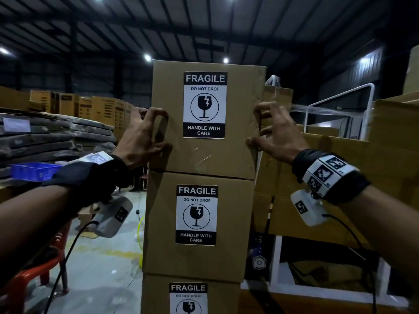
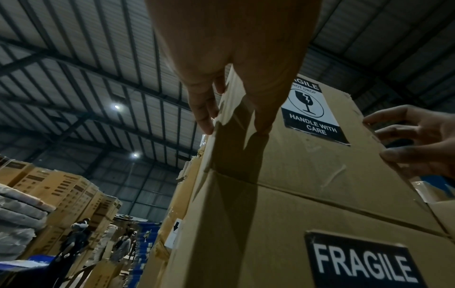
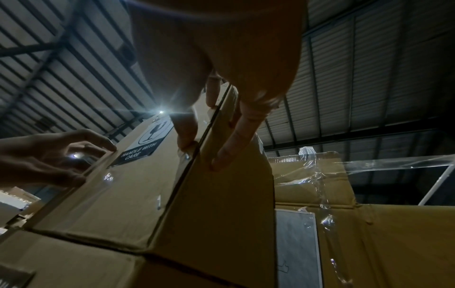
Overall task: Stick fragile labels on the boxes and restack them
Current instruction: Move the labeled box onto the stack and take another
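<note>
Warehouse stacks behind — your left hand (image 1: 145,138) and right hand (image 1: 273,137) clasp the top box (image 1: 208,155), fingers curled round its side edges.

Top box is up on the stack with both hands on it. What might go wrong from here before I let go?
1. The top box sits skewed: its right side overhangs the middle box, so it may tip or slide on release.
2. The left hand and right hand pinch only the front vertical edges; a sideways nudge could shift the tall, narrow stack.
3. Cardboard boxes stand close on the right; a slipping box would strike them.
</note>
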`<state>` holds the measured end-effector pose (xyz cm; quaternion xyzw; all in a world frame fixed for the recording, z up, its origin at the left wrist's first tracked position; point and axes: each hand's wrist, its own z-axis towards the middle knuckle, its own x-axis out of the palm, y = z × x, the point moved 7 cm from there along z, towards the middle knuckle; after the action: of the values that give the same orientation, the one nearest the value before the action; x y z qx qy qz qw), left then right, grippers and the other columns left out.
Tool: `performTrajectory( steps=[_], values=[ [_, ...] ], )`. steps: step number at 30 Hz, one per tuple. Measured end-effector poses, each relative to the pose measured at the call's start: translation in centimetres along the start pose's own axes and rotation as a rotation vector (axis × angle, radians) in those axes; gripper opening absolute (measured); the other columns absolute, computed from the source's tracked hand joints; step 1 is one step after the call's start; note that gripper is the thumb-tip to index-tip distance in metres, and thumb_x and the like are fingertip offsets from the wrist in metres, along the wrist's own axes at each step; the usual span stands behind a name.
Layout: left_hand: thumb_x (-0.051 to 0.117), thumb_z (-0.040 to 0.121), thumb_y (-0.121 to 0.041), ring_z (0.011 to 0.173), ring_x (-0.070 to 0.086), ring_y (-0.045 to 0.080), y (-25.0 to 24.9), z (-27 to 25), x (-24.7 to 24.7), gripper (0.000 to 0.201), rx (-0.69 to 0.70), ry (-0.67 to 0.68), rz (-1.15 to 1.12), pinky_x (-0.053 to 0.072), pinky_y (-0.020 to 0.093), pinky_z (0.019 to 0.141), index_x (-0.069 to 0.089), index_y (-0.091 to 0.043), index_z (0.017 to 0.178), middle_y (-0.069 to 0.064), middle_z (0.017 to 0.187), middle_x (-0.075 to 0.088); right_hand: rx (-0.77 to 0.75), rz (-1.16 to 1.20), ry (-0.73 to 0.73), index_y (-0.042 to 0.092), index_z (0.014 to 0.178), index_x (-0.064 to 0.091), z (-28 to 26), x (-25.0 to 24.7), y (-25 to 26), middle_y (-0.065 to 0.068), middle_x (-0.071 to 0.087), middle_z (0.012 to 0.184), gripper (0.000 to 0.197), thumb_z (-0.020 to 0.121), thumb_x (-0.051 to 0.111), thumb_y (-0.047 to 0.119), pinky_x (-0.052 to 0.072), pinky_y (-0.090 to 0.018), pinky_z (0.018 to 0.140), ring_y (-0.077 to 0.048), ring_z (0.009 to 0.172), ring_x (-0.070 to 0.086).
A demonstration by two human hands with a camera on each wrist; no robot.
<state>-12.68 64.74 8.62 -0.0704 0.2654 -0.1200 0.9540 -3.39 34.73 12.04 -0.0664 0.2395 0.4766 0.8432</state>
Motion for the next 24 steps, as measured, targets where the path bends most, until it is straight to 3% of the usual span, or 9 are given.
performTrajectory(
  steps=[2,9,13,18,22,24],
  values=[
    [0.085,0.075,-0.014,0.123,0.043,0.046,0.3,-0.1,0.3,0.078,-0.011,-0.005,0.017,0.048,0.049,0.098,0.041,-0.02,0.14,0.02,0.139,0.029,-0.001,-0.01,-0.001,0.018,0.133,0.044,-0.1,0.2,-0.1,-0.01,0.043,0.134,0.069,0.076,0.083,0.016,0.046,-0.016,0.079,-0.017,0.118,0.047],
    [0.085,0.076,-0.016,0.129,0.036,0.044,-0.1,-0.6,1.0,0.065,-0.018,-0.043,0.09,0.048,0.05,0.101,0.047,-0.025,0.128,0.018,0.144,0.02,0.007,-0.012,-0.019,0.011,0.124,0.049,-0.9,0.3,-0.3,-0.013,0.047,0.125,0.056,0.079,0.081,0.017,0.046,-0.013,0.077,-0.016,0.106,0.054],
    [0.085,0.073,-0.029,0.126,0.033,0.045,-1.3,-1.3,0.3,0.064,0.002,-0.083,0.285,0.048,0.057,0.093,0.047,-0.027,0.125,0.018,0.143,0.023,-0.009,-0.019,-0.006,0.012,0.126,0.05,-1.7,-0.2,0.2,-0.015,0.046,0.127,0.055,0.081,0.079,0.021,0.052,-0.023,0.082,-0.019,0.106,0.056],
    [0.071,0.08,-0.041,0.128,0.027,0.04,-8.0,-4.6,1.8,0.053,0.147,-0.156,0.36,0.045,0.057,0.088,0.052,-0.022,0.126,0.015,0.143,0.029,0.0,-0.051,0.032,0.018,0.13,0.05,-4.9,-2.5,-0.1,-0.009,0.047,0.126,0.055,0.084,0.075,0.035,0.054,-0.024,0.076,-0.014,0.096,0.06],
    [0.067,0.081,-0.035,0.129,0.026,0.038,-14.7,-8.0,7.3,0.051,0.247,-0.029,0.267,0.043,0.056,0.094,0.052,-0.021,0.128,0.016,0.142,0.036,0.032,-0.091,0.189,0.023,0.129,0.05,-10.0,-4.9,-1.5,-0.003,0.05,0.123,0.052,0.084,0.073,0.036,0.048,-0.015,0.077,-0.01,0.097,0.06],
    [0.066,0.082,-0.037,0.127,0.028,0.035,-18.4,-9.6,10.2,0.05,0.284,0.056,0.188,0.042,0.052,0.091,0.053,-0.021,0.127,0.014,0.139,0.039,0.062,-0.116,0.269,0.023,0.127,0.054,-13.3,-6.7,-2.8,-0.001,0.053,0.119,0.048,0.085,0.072,0.038,0.049,-0.016,0.081,-0.008,0.098,0.058]
  ],
)
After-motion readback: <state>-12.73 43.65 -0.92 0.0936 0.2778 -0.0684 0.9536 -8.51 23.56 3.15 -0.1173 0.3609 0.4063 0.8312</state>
